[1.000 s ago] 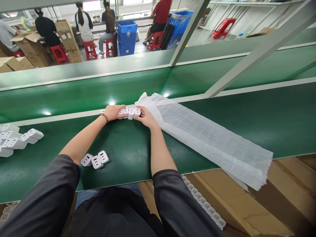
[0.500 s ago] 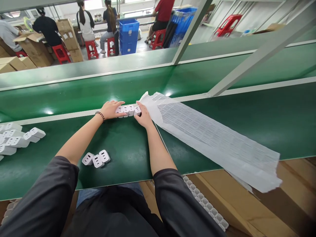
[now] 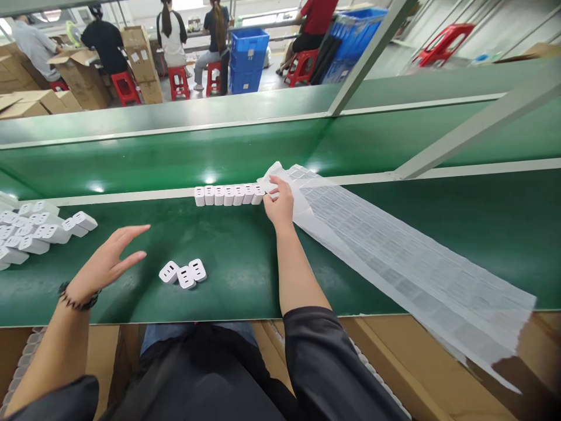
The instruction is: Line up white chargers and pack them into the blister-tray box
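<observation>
A row of several white chargers [image 3: 228, 195] stands side by side on the green belt [image 3: 228, 257] against its white rail. My right hand [image 3: 279, 203] rests at the row's right end, fingers bent, touching the last charger and the edge of a long white sticker sheet [image 3: 394, 251]. My left hand [image 3: 107, 263] hovers open over the belt, fingers stretched toward the left, holding nothing. Three loose chargers [image 3: 184, 273] lie just right of it. A pile of chargers [image 3: 35, 231] lies at the far left.
The sticker sheet runs off the belt's near edge at right, over cardboard boxes [image 3: 438, 374]. A slanted metal frame post [image 3: 368, 58] crosses above. Beyond the far belt several people sit on red stools [image 3: 177, 82] near blue crates [image 3: 248, 61] and cartons.
My left hand has let go of the charger row and swung back left, now open above the belt. The row stands alone in a straight line. My right hand stays at its right end.
</observation>
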`<action>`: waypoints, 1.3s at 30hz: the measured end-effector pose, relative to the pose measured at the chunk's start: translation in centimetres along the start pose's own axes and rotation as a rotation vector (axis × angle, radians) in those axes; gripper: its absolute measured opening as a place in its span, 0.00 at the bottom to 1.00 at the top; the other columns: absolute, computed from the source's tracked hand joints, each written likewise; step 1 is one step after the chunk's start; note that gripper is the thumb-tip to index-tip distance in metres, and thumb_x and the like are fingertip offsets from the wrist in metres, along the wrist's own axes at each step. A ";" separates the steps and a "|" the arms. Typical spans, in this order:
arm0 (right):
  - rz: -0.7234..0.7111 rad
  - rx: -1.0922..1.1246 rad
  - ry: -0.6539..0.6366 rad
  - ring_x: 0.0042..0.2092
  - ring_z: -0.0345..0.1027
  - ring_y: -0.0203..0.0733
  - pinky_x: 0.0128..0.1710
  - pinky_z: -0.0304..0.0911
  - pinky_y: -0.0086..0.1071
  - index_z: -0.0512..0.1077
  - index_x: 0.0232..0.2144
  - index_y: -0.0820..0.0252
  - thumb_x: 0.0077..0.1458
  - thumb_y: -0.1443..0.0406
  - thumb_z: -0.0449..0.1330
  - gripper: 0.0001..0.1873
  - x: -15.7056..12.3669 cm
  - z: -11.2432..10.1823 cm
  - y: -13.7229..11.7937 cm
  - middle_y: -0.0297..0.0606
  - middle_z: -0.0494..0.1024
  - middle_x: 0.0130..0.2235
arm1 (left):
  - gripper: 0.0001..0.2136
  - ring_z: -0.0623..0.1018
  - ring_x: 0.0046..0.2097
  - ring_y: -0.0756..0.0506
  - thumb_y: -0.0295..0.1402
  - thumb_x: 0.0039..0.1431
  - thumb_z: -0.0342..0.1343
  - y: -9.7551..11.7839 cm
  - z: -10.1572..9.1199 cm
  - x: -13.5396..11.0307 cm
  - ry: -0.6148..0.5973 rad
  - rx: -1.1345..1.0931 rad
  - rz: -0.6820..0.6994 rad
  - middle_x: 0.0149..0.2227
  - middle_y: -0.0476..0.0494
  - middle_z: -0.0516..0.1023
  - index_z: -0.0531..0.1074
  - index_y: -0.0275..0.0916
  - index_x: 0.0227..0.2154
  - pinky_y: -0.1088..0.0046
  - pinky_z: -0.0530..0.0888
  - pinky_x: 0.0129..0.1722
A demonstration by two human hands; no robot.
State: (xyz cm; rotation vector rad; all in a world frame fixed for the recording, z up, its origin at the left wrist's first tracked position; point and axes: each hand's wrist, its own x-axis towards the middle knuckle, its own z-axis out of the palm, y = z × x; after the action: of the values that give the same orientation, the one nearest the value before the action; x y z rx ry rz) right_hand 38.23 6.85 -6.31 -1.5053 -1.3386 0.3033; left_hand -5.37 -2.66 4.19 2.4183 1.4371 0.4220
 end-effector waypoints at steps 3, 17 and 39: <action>-0.040 0.013 0.016 0.41 0.69 0.46 0.36 0.71 0.40 0.66 0.57 0.53 0.52 0.67 0.52 0.29 -0.6 -0.8 -3.0 0.44 0.72 0.54 | 0.23 0.74 0.57 0.37 0.49 0.65 0.48 -1.0 0.7 -5.9 0.072 -0.006 -0.159 0.61 0.46 0.70 0.62 0.55 0.61 0.54 0.74 0.57; -0.196 0.136 -0.846 0.64 0.61 0.52 0.57 0.69 0.51 0.50 0.68 0.38 0.56 0.53 0.66 0.44 -17.0 0.1 -11.5 0.39 0.60 0.67 | 0.34 0.62 0.68 0.39 0.43 0.62 0.59 2.3 9.8 -5.2 0.087 -0.528 -0.014 0.68 0.40 0.58 0.52 0.50 0.67 0.57 0.68 0.64; -0.160 0.186 -0.713 0.42 0.69 0.45 0.45 0.72 0.45 0.60 0.63 0.42 0.58 0.62 0.63 0.33 -19.6 1.4 -11.2 0.40 0.72 0.53 | 0.37 0.61 0.66 0.35 0.40 0.58 0.64 4.1 10.1 -4.2 0.007 -0.422 0.158 0.64 0.37 0.62 0.53 0.49 0.67 0.48 0.64 0.65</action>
State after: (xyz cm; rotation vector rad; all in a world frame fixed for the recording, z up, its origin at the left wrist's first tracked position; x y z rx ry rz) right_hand 24.08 -10.79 -6.26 -1.1590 -1.9088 0.8941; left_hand 0.02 -9.24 -3.85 2.1881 1.0347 0.6937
